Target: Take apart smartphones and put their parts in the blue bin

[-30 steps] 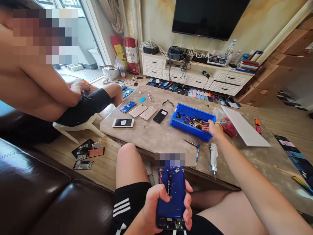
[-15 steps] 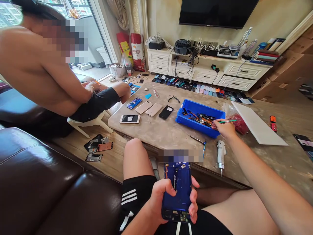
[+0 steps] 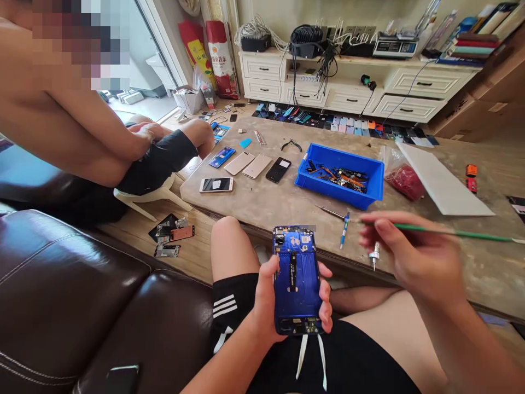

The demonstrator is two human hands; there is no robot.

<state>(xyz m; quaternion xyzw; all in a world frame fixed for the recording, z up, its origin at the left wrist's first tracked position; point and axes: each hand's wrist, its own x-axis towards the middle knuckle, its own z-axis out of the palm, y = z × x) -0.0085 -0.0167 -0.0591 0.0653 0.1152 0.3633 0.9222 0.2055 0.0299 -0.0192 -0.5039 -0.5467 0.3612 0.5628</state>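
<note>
Blue phone (image 3: pixel 297 279), its inner frame exposed, sits upright above the lap in the person's left hand (image 3: pixel 266 303), with the fingers gripping both long edges. The right hand (image 3: pixel 422 262) is closed in a pinch on a thin green-handled pick (image 3: pixel 459 233), which points left just beside the phone. Beyond, on a stone-topped table (image 3: pixel 246 210), are a blue bin (image 3: pixel 339 175) of small parts, a blue screwdriver (image 3: pixel 345 230), and a row of phones (image 3: pixel 256 166). A co-worker (image 3: pixel 82 120) sits at left, on a white chair (image 3: pixel 151 200).
</note>
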